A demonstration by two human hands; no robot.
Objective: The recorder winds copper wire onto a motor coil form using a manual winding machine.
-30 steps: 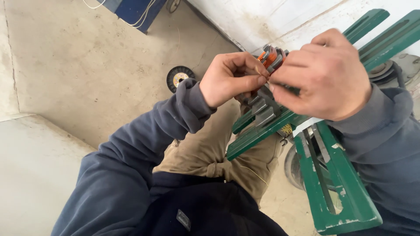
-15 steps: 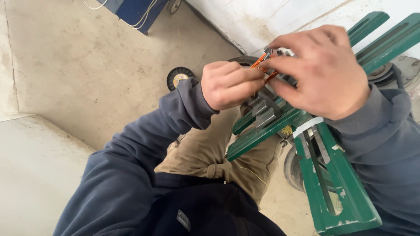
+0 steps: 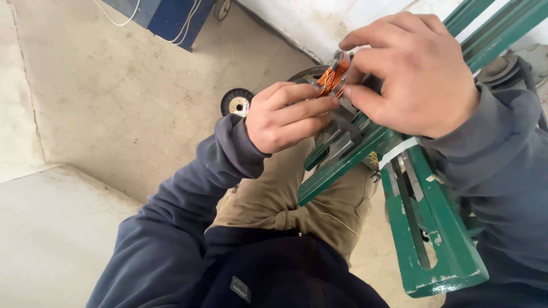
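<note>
Both hands meet above the green metal frame point(image 3: 365, 151): the left hand point(image 3: 285, 117) is curled, fingertips pinching the copper wire coil point(image 3: 331, 77), while the right hand point(image 3: 416, 74) arches over it, gripping from above. A small round spool point(image 3: 237, 102) lies on the concrete floor point(image 3: 114, 102).

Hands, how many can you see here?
2. The left hand pinches the orange copper wire bundle from the left; the right hand grips it from the right, above the green metal frame.
</note>
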